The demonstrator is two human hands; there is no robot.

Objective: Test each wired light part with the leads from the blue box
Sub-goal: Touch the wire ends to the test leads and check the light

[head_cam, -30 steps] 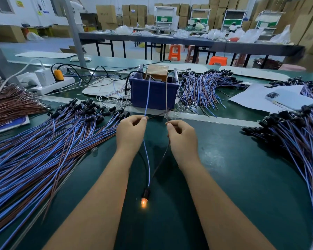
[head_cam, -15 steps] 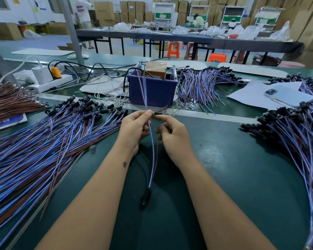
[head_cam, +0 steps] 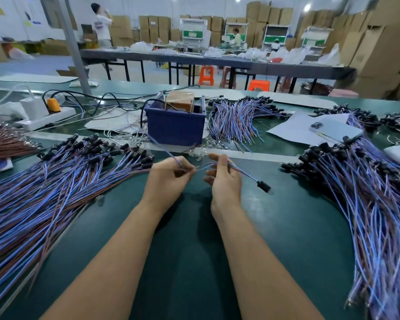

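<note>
The left hand (head_cam: 169, 179) pinches the wire ends of a light part (head_cam: 263, 187) between thumb and fingertips at the centre of the frame. The right hand (head_cam: 225, 179) holds the same part's wires loosely across its fingers; whether those fingers fully close on them is hard to make out. The part's dark head sticks out to the right of the right hand, just above the green table (head_cam: 194, 250), and looks unlit. A blue lead (head_cam: 162, 148) runs from the left hand's pinch up to the blue box (head_cam: 174, 127) just above the hands; the exact contact point is hidden by the fingers and blurred. A second lead cannot be told apart from the wires there. A large pile of wired parts (head_cam: 56, 181) fans across the left of the frame, cut off by the edge. Another pile (head_cam: 367, 192) fills the right side, also cut off. A smaller bundle (head_cam: 238, 118) lies right of the box.
</note>
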